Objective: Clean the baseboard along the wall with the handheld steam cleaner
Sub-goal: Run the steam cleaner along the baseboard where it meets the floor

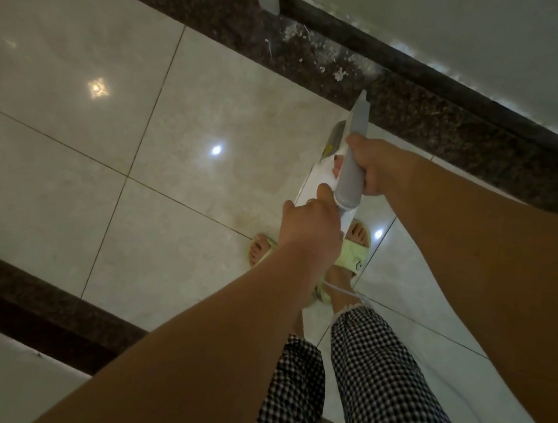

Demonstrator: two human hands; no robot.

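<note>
- Head view: you are holding the steam cleaner (351,157) above the floor (77,86), its nozzle pointing toward the dark baseboard (439,80).
- Your right hand (375,168) is wrapping its fingers around the grey handle.
- Your left hand (310,225) is gripping the white rear end.
- White flecks (321,54) are lying beside the baseboard.

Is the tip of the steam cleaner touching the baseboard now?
Apart. In the head view the steam cleaner tip ends over the dark floor border, short of the baseboard.
</note>
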